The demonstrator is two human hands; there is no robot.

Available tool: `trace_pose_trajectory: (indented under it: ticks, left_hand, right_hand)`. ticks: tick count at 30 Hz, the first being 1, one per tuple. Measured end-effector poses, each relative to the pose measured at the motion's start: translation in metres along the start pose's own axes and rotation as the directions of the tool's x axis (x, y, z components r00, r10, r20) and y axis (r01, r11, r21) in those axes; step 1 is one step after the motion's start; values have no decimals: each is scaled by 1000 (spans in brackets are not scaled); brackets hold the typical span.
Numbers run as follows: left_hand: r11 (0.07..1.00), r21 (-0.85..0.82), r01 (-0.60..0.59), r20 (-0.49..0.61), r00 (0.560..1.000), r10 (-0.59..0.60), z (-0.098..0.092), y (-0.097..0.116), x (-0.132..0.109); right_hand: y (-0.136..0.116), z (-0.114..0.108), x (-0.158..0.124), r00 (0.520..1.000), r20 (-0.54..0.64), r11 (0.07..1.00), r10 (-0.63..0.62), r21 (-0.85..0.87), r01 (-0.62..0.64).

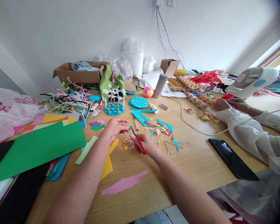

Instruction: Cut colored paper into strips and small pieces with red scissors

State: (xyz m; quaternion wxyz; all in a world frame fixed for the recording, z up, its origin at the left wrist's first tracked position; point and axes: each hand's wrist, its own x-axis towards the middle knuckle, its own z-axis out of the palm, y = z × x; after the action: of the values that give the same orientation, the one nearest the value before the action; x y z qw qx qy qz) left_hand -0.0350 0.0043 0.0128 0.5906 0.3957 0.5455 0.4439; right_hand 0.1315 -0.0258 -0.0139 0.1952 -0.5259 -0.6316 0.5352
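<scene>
My right hand [144,143] is closed around the red handles of a pair of scissors [142,145], whose blades point up and left. Just left of the blades, my left hand [118,127] pinches a small blue piece of paper [130,127] between thumb and fingertips. Below both hands lies a heap of tiny coloured paper bits [126,143], partly covered by them. Larger blue paper scraps [141,117] and mixed offcuts are spread to the right, with a pen [135,123] among them. A pink paper strip [123,184] lies nearer to me.
Coloured sheets, a green one [39,149] on top, are stacked at left. Behind stand a blue disc with upright twisted posts [114,109], a panda bag [113,85] and a grey bottle [160,86]. At right are a phone [233,158], a fan [252,79] and another person's hands [224,105].
</scene>
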Motion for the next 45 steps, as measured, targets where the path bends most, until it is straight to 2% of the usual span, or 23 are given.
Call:
trace_pose_trajectory:
  ticks: [8,24,31,45]
  left_hand:
    - [999,20,37,-5,999,-36,1,0,-1]
    - [999,42,30,18,999,-31,-1,0,-1]
    - [998,60,26,34,999,-28,-3,-2,1]
    - [997,82,18,45,999,-22,-6,-3,2]
  right_hand:
    - [3,1,2,1000,18,1000,-19,11,19]
    - [4,0,2,999,31,999,-23,24,22]
    - [4,-1,1,996,65,997,-64,47,61]
    - [2,-2,0,998,56,999,-30,44,27]
